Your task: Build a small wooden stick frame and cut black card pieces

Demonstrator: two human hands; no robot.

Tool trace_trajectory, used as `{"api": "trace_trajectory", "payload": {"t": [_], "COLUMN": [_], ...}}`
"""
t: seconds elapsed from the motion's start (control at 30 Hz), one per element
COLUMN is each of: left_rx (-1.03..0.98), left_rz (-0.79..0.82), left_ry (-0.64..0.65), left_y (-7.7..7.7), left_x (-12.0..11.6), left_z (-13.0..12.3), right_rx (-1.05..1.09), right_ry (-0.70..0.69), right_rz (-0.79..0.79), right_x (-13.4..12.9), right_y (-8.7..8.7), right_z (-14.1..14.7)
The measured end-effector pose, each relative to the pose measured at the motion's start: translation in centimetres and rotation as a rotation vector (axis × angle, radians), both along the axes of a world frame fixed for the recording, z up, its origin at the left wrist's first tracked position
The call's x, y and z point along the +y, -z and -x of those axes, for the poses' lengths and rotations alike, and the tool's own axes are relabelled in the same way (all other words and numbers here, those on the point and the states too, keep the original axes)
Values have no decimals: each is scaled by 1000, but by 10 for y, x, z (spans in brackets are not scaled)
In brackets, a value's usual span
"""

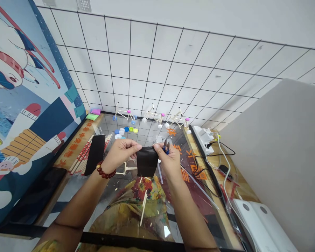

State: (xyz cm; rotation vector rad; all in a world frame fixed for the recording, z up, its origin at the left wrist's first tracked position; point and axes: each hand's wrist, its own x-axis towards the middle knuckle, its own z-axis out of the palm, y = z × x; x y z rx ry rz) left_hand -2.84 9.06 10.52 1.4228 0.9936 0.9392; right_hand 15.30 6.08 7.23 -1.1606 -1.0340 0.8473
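A black sheet (147, 165) hangs over the table, its upper edge folded or curled. My left hand (124, 149) pinches the top left corner between thumb and fingers. At the top right corner, my right hand (170, 159) pinches the same sheet. Small cutters with dark blades and blue handles (166, 146) are also tucked in my right hand, blades pointing up. Behind my left hand, part of a pale stick frame (125, 168) shows on the glass.
A second black strip (95, 154) lies across a bundle of wooden sticks (80, 157) on the left. Several stick models (151, 114) stand along the back, near coloured clay discs (126, 129). Cables (225, 164) run along the right edge. Two loose sticks (143, 208) lie in front.
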Motion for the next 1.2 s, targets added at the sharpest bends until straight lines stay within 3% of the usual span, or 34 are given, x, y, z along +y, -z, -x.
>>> {"api": "trace_trajectory", "payload": {"t": [0.2, 0.33, 0.6, 0.83, 1.2], "left_rx": [-148, -127, -120, -106, 6], "left_rz": [25, 3, -41, -45, -155], "left_ry": [-23, 0, -54, -31, -48], "left_y": [6, 10, 12, 8, 5], "left_x": [0, -7, -8, -10, -12], "left_z": [-8, -18, -19, -20, -18], "right_rx": [-28, -69, 188, -21, 24], "right_ry": [10, -20, -111, -165, -149], "right_rz": [-17, -16, 11, 1, 4], "right_x": [0, -2, 0, -3, -1], "right_y": [2, -1, -5, -5, 8], "right_z": [2, 2, -6, -2, -1]}}
